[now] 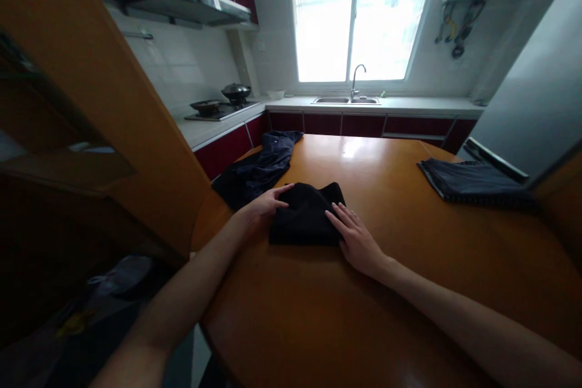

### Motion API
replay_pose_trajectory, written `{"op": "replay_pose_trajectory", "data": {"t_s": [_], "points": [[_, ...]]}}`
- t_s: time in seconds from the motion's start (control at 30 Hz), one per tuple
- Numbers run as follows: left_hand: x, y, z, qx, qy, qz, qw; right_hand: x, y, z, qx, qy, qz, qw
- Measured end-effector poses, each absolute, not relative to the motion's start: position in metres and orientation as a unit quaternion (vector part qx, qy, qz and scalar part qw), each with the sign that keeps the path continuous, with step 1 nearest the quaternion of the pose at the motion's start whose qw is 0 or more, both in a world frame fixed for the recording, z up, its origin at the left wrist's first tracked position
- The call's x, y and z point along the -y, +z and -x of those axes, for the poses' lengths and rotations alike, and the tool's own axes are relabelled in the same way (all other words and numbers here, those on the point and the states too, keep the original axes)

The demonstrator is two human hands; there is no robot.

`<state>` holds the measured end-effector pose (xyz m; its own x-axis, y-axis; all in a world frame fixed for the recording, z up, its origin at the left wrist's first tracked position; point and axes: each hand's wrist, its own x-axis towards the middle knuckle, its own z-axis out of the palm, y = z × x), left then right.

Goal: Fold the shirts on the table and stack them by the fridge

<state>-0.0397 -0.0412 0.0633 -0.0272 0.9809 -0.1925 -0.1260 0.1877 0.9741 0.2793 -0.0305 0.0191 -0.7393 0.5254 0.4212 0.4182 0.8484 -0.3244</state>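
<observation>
A folded black garment (pixel 307 218) lies on the wooden table (pixel 318 309) in front of me; its exact kind does not show. My left hand (pixel 268 202) is at its left edge, fingers apart, with the fingertips touching the cloth. Against the right side rests my right hand (pixel 357 236), its fingers stretched out over the fabric. Beyond my left hand, a loose heap of dark clothing (pixel 268 163) lies crumpled near the table's left edge. A folded stack of dark clothes (pixel 473 182) sits at the far right of the table.
Past the table runs a white counter (pixel 409 105) with a sink (pixel 331 100) and a tap (pixel 357 76). A gas stove (pixel 222 110) with a lidded pan (pixel 235 92) is back left. A wooden cabinet (pixel 150 151) borders the table's left side.
</observation>
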Motion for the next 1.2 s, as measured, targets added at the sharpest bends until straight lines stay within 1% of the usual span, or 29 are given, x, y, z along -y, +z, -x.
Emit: {"op": "replay_pose_trajectory", "data": {"t_s": [0.13, 0.27, 0.33, 0.4, 0.5, 0.57, 0.63, 0.7, 0.77, 0.83, 0.9, 0.97, 1.07, 1.1, 1.2], "points": [[0.043, 0.062, 0.043, -0.505, 0.486, -0.456, 0.548, 0.028, 0.026, -0.28, 0.952, 0.056, 0.221, 0.204], [0.046, 0.062, 0.046, -0.54, 0.463, -0.472, 0.521, 0.028, 0.028, -0.279, 0.963, 0.006, 0.209, 0.171], [0.047, 0.062, 0.048, -0.559, 0.449, -0.495, 0.491, 0.029, 0.028, -0.278, 0.965, -0.012, 0.208, 0.162], [0.047, 0.064, 0.048, -0.611, 0.424, -0.54, 0.394, 0.029, 0.028, -0.278, 0.965, -0.024, 0.207, 0.158], [0.047, 0.069, 0.034, -0.679, 0.4, -0.585, 0.191, 0.029, 0.029, -0.278, 0.966, -0.034, 0.203, 0.157], [0.046, 0.071, 0.011, -0.663, 0.383, -0.637, 0.089, 0.028, 0.028, -0.277, 0.966, -0.038, 0.2, 0.157], [0.044, 0.068, -0.02, -0.616, 0.333, -0.713, 0.032, 0.028, 0.027, -0.275, 0.965, -0.036, 0.206, 0.161], [0.043, 0.061, -0.049, -0.59, 0.265, -0.763, 0.019, 0.029, 0.025, -0.276, 0.961, -0.025, 0.223, 0.16], [0.042, 0.05, -0.069, -0.596, 0.188, -0.78, 0.031, 0.031, 0.025, -0.278, 0.957, -0.002, 0.249, 0.151], [0.042, 0.04, -0.077, -0.611, 0.125, -0.78, 0.044, 0.03, 0.026, -0.283, 0.953, 0.04, 0.267, 0.136], [0.042, 0.033, -0.075, -0.618, 0.096, -0.778, 0.049, 0.022, 0.029, -0.285, 0.953, 0.105, 0.253, 0.131], [0.042, 0.03, -0.071, -0.622, 0.091, -0.776, 0.053, 0.005, 0.036, -0.282, 0.937, 0.176, 0.241, 0.179], [0.042, 0.032, -0.068, -0.625, 0.088, -0.773, 0.061, -0.038, 0.046, -0.262, 0.857, 0.257, 0.311, 0.322], [0.042, 0.032, -0.068, -0.625, 0.091, -0.772, 0.063, -0.054, 0.049, -0.253, 0.828, 0.283, 0.343, 0.34], [0.043, 0.033, -0.07, -0.624, 0.11, -0.771, 0.068, -0.099, 0.054, -0.228, 0.821, 0.317, 0.354, 0.316]]}}
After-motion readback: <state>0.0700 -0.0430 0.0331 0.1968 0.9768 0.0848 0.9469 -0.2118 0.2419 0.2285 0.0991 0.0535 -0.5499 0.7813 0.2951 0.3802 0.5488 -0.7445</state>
